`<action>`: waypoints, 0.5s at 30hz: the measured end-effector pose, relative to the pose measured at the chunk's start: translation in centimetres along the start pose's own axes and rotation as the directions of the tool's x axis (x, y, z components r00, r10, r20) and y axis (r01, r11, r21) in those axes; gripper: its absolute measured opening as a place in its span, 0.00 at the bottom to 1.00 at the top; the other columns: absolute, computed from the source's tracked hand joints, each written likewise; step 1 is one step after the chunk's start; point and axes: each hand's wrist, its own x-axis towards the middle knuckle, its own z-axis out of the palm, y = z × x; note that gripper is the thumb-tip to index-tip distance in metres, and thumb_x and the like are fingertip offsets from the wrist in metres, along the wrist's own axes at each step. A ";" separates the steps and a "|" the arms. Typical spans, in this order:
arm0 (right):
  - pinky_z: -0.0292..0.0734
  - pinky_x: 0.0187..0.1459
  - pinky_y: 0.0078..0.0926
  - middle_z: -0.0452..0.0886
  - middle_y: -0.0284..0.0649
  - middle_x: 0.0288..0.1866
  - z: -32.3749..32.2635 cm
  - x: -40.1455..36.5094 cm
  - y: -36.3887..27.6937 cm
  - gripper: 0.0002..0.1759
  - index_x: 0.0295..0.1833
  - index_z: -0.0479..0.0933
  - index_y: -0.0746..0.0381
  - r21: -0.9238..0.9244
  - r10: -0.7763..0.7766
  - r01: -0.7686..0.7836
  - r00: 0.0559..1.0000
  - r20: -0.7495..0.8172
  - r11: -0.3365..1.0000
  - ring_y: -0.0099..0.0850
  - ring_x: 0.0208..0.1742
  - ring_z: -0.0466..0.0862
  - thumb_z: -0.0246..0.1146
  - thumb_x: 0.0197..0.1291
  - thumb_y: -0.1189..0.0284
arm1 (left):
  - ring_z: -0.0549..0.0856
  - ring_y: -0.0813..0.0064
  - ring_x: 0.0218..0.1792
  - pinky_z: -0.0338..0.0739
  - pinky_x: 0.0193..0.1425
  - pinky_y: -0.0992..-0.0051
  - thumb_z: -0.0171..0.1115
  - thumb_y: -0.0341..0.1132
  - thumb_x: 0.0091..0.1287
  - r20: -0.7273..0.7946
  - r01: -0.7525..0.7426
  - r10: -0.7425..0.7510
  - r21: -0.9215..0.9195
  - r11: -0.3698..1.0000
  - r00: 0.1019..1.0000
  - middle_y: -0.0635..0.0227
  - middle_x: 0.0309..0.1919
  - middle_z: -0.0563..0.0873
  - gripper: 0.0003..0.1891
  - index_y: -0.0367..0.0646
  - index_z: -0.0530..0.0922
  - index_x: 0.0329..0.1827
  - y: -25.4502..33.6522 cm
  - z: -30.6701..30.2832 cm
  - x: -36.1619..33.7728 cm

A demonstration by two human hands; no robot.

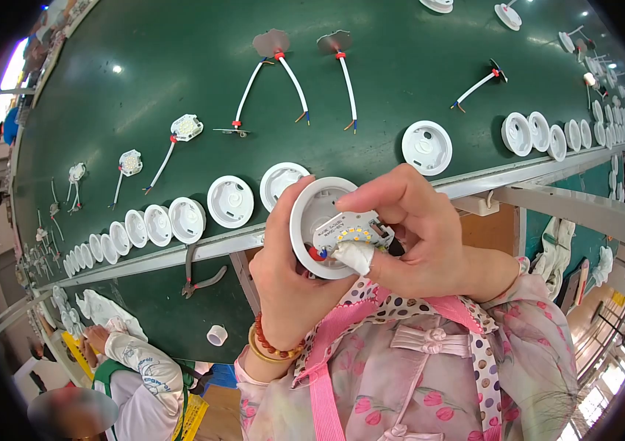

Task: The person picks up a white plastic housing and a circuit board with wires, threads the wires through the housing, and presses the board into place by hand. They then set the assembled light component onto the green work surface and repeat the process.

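Observation:
My left hand [284, 272] is wrapped around a round white plastic housing [311, 209], its open side facing me. In my right hand [423, 235], thumb and fingers pinch a white LED circuit board [331, 231] with small yellow chips. The board is tilted at the mouth of the housing and partly covers it. A bit of red and blue shows below the board beside my right thumb, which has white tape around its tip. What lies behind my right fingers is hidden.
White housings [230, 201] line the green bench's front edge [143, 263]. Boards with white cables [348, 92] lie farther back. Pliers [198, 283] hang over the edge. Below is a white tape roll [217, 335]. A co-worker's sleeve [143, 364] is at lower left.

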 end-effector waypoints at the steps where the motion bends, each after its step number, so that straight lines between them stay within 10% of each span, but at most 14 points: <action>1: 0.71 0.26 0.21 0.79 0.38 0.26 -0.1 0.3 -0.1 0.22 0.50 0.70 0.64 -0.062 -0.059 0.059 0.998 -0.003 0.996 0.24 0.24 0.79 0.60 0.44 0.82 | 0.84 0.69 0.46 0.80 0.46 0.75 0.77 0.29 0.40 0.025 0.010 -0.010 -0.010 1.000 1.000 0.58 0.48 0.81 0.41 0.36 0.67 0.61 -0.1 -0.1 0.0; 5: 0.73 0.26 0.20 0.82 0.41 0.35 -2.3 1.7 -1.6 0.21 0.51 0.70 0.66 -0.356 -0.274 0.356 0.925 0.262 0.864 0.23 0.28 0.81 0.64 0.49 0.81 | 0.84 0.71 0.46 0.80 0.46 0.76 0.78 0.29 0.39 0.145 0.027 -0.023 -0.028 0.999 0.989 0.60 0.47 0.82 0.41 0.36 0.68 0.60 -0.4 -1.0 -0.2; 15: 0.62 0.19 0.13 0.79 0.35 0.27 -1.1 0.8 -1.7 0.22 0.50 0.69 0.65 -0.156 -0.016 0.042 0.987 0.161 0.987 0.16 0.18 0.72 0.62 0.46 0.81 | 0.84 0.69 0.45 0.79 0.48 0.74 0.78 0.28 0.36 -0.002 -0.041 0.041 -0.040 0.998 0.999 0.59 0.46 0.82 0.41 0.38 0.69 0.59 -1.3 -0.8 -0.5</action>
